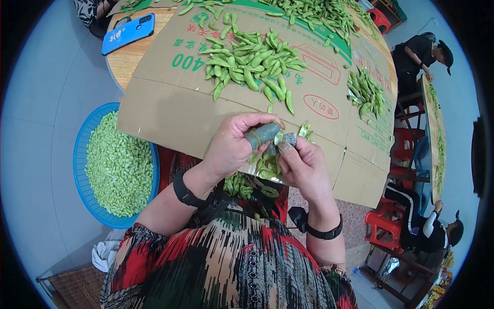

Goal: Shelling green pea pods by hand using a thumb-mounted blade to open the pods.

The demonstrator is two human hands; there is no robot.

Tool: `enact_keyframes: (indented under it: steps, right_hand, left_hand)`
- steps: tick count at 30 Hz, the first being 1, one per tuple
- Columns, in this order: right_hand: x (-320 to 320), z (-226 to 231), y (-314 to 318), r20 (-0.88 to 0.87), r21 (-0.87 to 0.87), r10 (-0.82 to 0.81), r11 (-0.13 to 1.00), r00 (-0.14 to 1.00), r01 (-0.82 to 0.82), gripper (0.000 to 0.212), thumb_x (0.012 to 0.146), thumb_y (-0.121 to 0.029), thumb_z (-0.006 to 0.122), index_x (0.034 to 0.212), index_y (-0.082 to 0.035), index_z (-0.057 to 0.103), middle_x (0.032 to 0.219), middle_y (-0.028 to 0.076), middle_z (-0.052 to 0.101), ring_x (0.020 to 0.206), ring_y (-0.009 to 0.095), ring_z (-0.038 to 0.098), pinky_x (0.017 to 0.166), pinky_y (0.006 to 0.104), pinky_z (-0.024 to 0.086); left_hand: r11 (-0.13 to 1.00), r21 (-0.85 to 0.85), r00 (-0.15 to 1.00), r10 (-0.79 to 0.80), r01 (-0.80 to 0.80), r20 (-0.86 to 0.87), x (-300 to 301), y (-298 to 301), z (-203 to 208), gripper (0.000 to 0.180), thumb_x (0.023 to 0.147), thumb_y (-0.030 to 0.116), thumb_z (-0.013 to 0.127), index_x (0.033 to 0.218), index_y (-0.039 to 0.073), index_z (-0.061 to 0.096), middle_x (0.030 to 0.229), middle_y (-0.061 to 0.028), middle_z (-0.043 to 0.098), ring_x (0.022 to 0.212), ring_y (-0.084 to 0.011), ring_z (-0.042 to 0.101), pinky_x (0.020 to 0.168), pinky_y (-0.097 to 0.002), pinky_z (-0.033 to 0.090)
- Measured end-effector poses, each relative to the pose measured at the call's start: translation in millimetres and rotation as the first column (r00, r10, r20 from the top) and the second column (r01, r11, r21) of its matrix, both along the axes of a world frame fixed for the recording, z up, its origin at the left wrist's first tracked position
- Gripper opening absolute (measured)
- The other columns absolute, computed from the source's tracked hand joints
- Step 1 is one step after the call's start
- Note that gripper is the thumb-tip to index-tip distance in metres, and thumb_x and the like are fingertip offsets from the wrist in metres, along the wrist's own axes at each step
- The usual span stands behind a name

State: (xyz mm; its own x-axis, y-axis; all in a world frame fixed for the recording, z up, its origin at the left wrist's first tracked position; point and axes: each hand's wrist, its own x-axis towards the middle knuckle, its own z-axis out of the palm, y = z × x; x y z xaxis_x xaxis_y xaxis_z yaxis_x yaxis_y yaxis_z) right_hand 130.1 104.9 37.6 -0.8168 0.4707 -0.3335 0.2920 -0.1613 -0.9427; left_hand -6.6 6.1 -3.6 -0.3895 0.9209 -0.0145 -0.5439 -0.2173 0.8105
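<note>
Over the near edge of the cardboard (pixel 175 116), my left hand (pixel 227 144) and my right hand (pixel 307 167) meet, both with fingers closed on a green soybean pod (pixel 278 138). A grey-green wrap with a yellow band covers one finger of the left hand. Grey patterned wrapping covers a right-hand finger. Just below my fingertips lie opened pods (pixel 268 166), partly hidden by the hands. Beyond the hands is a pile of whole soybean pods (pixel 252 59). To my left, a blue basket (pixel 78 170) holds many shelled green beans (pixel 118 165).
Smaller pods form a heap (pixel 366 92) at the right, and a large heap (pixel 314 15) lies at the far side. A blue phone (pixel 128 34) rests on the wooden table (pixel 123 67). At right, two people sit by another long table (pixel 433 139) near red stools (pixel 383 224).
</note>
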Motion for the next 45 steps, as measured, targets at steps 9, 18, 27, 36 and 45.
enact_keyframes:
  steps: [9, 18, 27, 36, 45]
  right_hand:
    - [-43, 23, 47, 0.186, 0.888, 0.082, 0.411, 0.979, -0.204, 0.019, 0.084, -0.017, 0.058, 0.078, 0.002, 0.057, 0.060, 0.017, 0.055, 0.055, 0.027, 0.055, 0.052, 0.0370, 0.043]
    - [-84, 1, 47, 0.486, 0.870, 0.120, -0.156, 0.866, -0.467, 0.015, 0.080, -0.013, 0.054, 0.078, 0.000, 0.049, 0.061, 0.018, 0.057, 0.061, 0.036, 0.060, 0.056, 0.0426, 0.049]
    - [-56, 11, 59, 0.315, 0.680, 0.080, 0.677, 0.946, -0.283, 0.013, 0.079, -0.011, 0.056, 0.083, 0.002, 0.056, 0.055, 0.002, 0.050, 0.045, 0.009, 0.044, 0.041, 0.0249, 0.038]
    - [-8, 10, 26, -0.019, -0.329, 0.033, 0.943, 0.999, -0.038, 0.012, 0.091, -0.017, 0.051, 0.086, -0.006, 0.051, 0.059, -0.005, 0.041, 0.045, 0.002, 0.032, 0.039, 0.0179, 0.024]
    - [-3, 0, 2, -0.122, -0.017, -0.069, 0.998, 0.990, 0.068, 0.017, 0.093, -0.017, 0.049, 0.102, -0.003, 0.053, 0.064, -0.006, 0.044, 0.053, 0.002, 0.037, 0.046, 0.0176, 0.029]
  left_hand:
    - [0.985, -0.060, 0.981, 0.155, -0.163, -0.119, -4, -3, 8, 0.015, 0.084, -0.004, 0.049, 0.092, 0.001, 0.060, 0.084, -0.0015, 0.060, 0.069, -0.0045, 0.052, 0.059, -0.0170, 0.040]
    - [0.993, -0.104, 0.997, 0.043, -0.050, -0.071, -9, -10, -1, 0.016, 0.083, -0.002, 0.045, 0.088, 0.004, 0.058, 0.085, -0.0012, 0.058, 0.068, -0.0047, 0.050, 0.058, -0.0167, 0.040]
    - [0.969, -0.006, 0.638, 0.157, -0.245, -0.754, -6, -14, 18, 0.035, 0.076, -0.003, 0.055, 0.110, 0.003, 0.061, 0.084, -0.0085, 0.061, 0.075, -0.0179, 0.059, 0.065, -0.0281, 0.047]
    - [0.945, 0.207, 0.325, 0.284, -0.252, -0.902, 0, 1, 15, 0.024, 0.079, 0.006, 0.062, 0.103, 0.002, 0.062, 0.071, -0.0067, 0.059, 0.061, -0.0150, 0.056, 0.054, -0.0245, 0.043]
    - [0.995, -0.083, 0.997, 0.055, -0.051, 0.048, 11, 7, 10, 0.015, 0.088, 0.003, 0.049, 0.100, 0.000, 0.059, 0.072, -0.0036, 0.058, 0.052, -0.0048, 0.045, 0.048, -0.0164, 0.034]
